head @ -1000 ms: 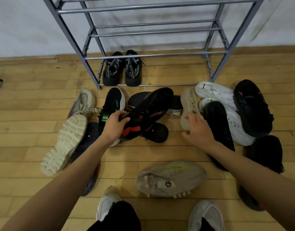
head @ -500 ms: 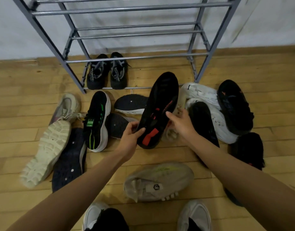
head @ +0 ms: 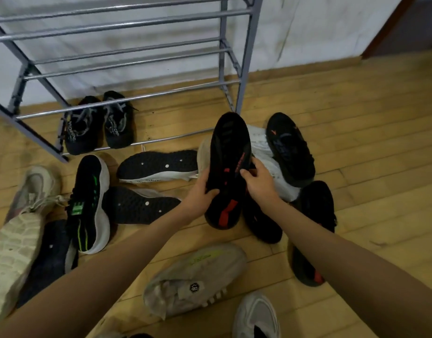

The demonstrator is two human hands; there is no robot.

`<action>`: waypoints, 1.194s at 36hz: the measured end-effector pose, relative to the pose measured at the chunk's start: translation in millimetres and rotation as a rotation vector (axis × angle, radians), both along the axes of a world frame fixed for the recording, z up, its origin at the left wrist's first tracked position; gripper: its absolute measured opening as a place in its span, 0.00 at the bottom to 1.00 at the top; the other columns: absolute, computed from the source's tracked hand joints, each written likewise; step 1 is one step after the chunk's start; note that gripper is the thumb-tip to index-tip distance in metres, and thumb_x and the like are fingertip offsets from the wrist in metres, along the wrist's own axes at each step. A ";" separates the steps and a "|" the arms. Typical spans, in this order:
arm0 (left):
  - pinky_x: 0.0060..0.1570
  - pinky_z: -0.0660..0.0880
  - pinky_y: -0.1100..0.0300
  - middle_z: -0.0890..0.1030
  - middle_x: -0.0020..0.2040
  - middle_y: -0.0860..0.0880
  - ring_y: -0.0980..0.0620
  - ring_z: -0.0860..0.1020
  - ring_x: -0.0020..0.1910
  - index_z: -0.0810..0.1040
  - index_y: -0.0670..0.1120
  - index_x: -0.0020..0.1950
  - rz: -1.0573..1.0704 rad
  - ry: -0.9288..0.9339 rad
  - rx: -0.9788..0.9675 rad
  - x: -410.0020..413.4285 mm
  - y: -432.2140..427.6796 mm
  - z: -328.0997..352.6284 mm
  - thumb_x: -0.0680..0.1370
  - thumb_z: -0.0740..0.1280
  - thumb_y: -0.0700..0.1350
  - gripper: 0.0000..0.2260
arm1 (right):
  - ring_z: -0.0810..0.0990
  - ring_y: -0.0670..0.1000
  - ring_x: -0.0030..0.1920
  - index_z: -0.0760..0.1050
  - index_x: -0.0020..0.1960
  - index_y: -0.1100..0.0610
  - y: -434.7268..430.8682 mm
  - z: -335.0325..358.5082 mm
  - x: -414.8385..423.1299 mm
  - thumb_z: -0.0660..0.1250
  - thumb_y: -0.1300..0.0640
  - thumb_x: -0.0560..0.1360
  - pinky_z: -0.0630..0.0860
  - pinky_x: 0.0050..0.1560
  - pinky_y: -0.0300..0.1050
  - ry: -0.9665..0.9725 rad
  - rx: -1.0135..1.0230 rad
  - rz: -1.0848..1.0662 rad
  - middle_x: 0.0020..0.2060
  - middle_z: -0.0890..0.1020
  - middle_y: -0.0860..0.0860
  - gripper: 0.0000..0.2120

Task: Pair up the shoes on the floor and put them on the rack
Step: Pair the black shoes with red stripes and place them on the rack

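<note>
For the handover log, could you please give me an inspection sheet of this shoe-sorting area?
Surface: wooden floor, shoes scattered on it.
Job's things: grey rack, one black pair on its bottom tier; black shoe with red sole marks held up, sole towards camera; beige shoe and black-green shoe lie loose.
Clutter: nothing seen.
Hands: left hand and right hand both grip the held shoe.
Cables: nothing seen.
Surroundings: white wall behind the rack.

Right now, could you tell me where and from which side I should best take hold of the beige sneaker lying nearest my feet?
Probably the collar beside the tongue label of the beige sneaker, coming from above. It lies on its side with the soft opening turned up toward you and its lugged sole edge on the near side, so the collar offers a ready pinch.
</note>
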State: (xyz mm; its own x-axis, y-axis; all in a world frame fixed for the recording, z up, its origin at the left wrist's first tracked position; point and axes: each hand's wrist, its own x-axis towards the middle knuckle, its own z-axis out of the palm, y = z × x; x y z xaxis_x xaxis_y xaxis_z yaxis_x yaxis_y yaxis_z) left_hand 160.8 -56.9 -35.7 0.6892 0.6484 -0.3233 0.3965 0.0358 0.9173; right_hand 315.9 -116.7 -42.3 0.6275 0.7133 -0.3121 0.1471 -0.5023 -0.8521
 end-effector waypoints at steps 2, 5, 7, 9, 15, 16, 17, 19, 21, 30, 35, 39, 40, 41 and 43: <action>0.68 0.66 0.57 0.67 0.72 0.51 0.54 0.65 0.70 0.56 0.53 0.76 -0.019 0.016 0.028 10.0 -0.5 -1.6 0.78 0.60 0.33 0.30 | 0.77 0.56 0.60 0.67 0.70 0.54 -5.7 -2.5 9.7 0.61 0.56 0.79 0.75 0.61 0.55 0.027 -0.031 0.007 0.61 0.78 0.54 0.19; 0.60 0.68 0.62 0.69 0.70 0.53 0.55 0.68 0.68 0.58 0.54 0.76 -0.026 0.086 0.035 24.4 2.1 -6.4 0.78 0.60 0.34 0.29 | 0.78 0.56 0.58 0.68 0.68 0.57 -12.4 -4.7 26.4 0.61 0.55 0.79 0.76 0.60 0.54 0.041 -0.076 0.022 0.60 0.78 0.56 0.18; 0.56 0.69 0.62 0.71 0.68 0.55 0.54 0.69 0.66 0.59 0.56 0.75 -0.024 0.107 0.002 36.3 4.2 -8.1 0.78 0.60 0.33 0.29 | 0.77 0.53 0.56 0.70 0.66 0.59 -16.5 -5.0 40.3 0.61 0.55 0.79 0.74 0.56 0.46 -0.107 -0.115 0.018 0.58 0.78 0.56 0.16; 0.52 0.71 0.64 0.71 0.68 0.53 0.54 0.71 0.62 0.60 0.56 0.75 -0.010 0.130 -0.009 49.0 6.2 -8.3 0.78 0.59 0.32 0.30 | 0.72 0.56 0.61 0.69 0.66 0.59 -21.9 -7.9 58.1 0.62 0.55 0.79 0.69 0.59 0.47 -0.368 -0.196 0.015 0.62 0.74 0.58 0.17; 0.43 0.72 0.62 0.72 0.68 0.50 0.58 0.74 0.46 0.54 0.57 0.77 -0.052 0.191 0.027 83.8 10.1 -13.6 0.78 0.57 0.34 0.31 | 0.48 0.64 0.75 0.55 0.74 0.50 -52.3 -19.1 105.6 0.65 0.55 0.76 0.57 0.71 0.63 -0.448 -0.545 0.019 0.75 0.50 0.59 0.31; 0.40 0.70 0.65 0.71 0.70 0.50 0.61 0.73 0.41 0.52 0.57 0.77 -0.058 0.198 0.020 88.5 9.3 -15.5 0.79 0.57 0.35 0.31 | 0.48 0.64 0.75 0.52 0.75 0.49 -59.4 -22.8 109.4 0.65 0.55 0.76 0.58 0.70 0.64 -0.400 -0.569 0.022 0.75 0.47 0.59 0.33; 0.38 0.69 0.66 0.70 0.71 0.51 0.64 0.71 0.39 0.51 0.57 0.77 -0.062 0.205 0.018 92.9 7.6 -17.7 0.79 0.57 0.35 0.32 | 0.48 0.65 0.74 0.49 0.76 0.47 -67.6 -26.4 110.9 0.65 0.57 0.76 0.60 0.70 0.64 -0.379 -0.582 0.033 0.76 0.46 0.59 0.35; 0.38 0.68 0.67 0.69 0.72 0.51 0.65 0.70 0.40 0.51 0.56 0.78 -0.067 0.206 0.036 100.2 1.3 -21.7 0.79 0.57 0.35 0.32 | 0.53 0.66 0.73 0.44 0.77 0.45 -85.3 -33.3 110.6 0.65 0.60 0.76 0.66 0.66 0.63 -0.399 -0.568 0.077 0.76 0.45 0.60 0.39; 0.41 0.69 0.69 0.69 0.72 0.51 0.62 0.71 0.49 0.51 0.56 0.78 -0.071 0.197 0.064 105.4 -7.6 -25.3 0.79 0.58 0.36 0.31 | 0.62 0.68 0.70 0.40 0.77 0.44 -101.3 -38.7 107.1 0.65 0.58 0.76 0.71 0.61 0.61 -0.413 -0.500 0.128 0.76 0.47 0.61 0.41; 0.60 0.67 0.60 0.70 0.71 0.48 0.48 0.69 0.69 0.55 0.55 0.77 -0.071 0.220 0.048 105.5 -71.0 -42.6 0.80 0.57 0.35 0.29 | 0.48 0.65 0.75 0.33 0.75 0.46 -144.7 -61.9 86.0 0.72 0.40 0.68 0.59 0.70 0.66 -0.221 -0.708 -0.065 0.77 0.42 0.55 0.55; 0.62 0.64 0.62 0.68 0.72 0.48 0.48 0.66 0.71 0.54 0.53 0.77 -0.044 0.212 0.041 93.8 -79.4 -47.7 0.79 0.57 0.33 0.29 | 0.51 0.67 0.73 0.31 0.74 0.44 -155.9 -70.1 76.0 0.76 0.39 0.61 0.65 0.66 0.59 0.054 -0.708 -0.249 0.75 0.39 0.53 0.62; 0.66 0.65 0.58 0.68 0.72 0.48 0.48 0.66 0.71 0.56 0.53 0.77 -0.071 0.225 0.060 82.3 -72.7 -45.8 0.78 0.56 0.32 0.30 | 0.59 0.66 0.70 0.30 0.73 0.43 -156.3 -67.5 76.0 0.77 0.44 0.60 0.71 0.60 0.58 0.047 -0.689 -0.228 0.74 0.48 0.57 0.62; 0.66 0.67 0.55 0.69 0.72 0.48 0.48 0.68 0.70 0.56 0.53 0.77 -0.076 0.233 0.065 80.1 -71.6 -45.4 0.78 0.57 0.33 0.30 | 0.61 0.66 0.69 0.31 0.73 0.42 -156.4 -66.2 75.3 0.76 0.44 0.60 0.72 0.60 0.58 0.046 -0.683 -0.228 0.73 0.50 0.58 0.62; 0.65 0.69 0.54 0.70 0.71 0.48 0.48 0.69 0.69 0.56 0.54 0.76 -0.076 0.242 0.074 78.3 -71.0 -45.2 0.79 0.57 0.33 0.30 | 0.62 0.66 0.68 0.32 0.74 0.42 -156.8 -65.1 74.6 0.76 0.45 0.60 0.73 0.59 0.59 0.043 -0.668 -0.237 0.72 0.52 0.58 0.61; 0.64 0.70 0.54 0.71 0.70 0.49 0.48 0.70 0.68 0.57 0.55 0.76 -0.066 0.239 0.082 76.0 -71.2 -44.3 0.79 0.58 0.34 0.29 | 0.62 0.66 0.67 0.35 0.74 0.41 -159.0 -62.0 71.5 0.75 0.46 0.61 0.73 0.59 0.60 0.029 -0.620 -0.277 0.71 0.54 0.58 0.57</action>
State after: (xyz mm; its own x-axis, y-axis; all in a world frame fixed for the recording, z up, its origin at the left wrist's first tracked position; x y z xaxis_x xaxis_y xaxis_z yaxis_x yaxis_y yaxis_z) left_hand 236.8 -128.0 -80.0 0.6413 0.6350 -0.4306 0.6016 -0.0679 0.7959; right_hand 387.4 -275.7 -104.4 0.7468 0.2109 -0.6308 -0.0759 -0.9152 -0.3959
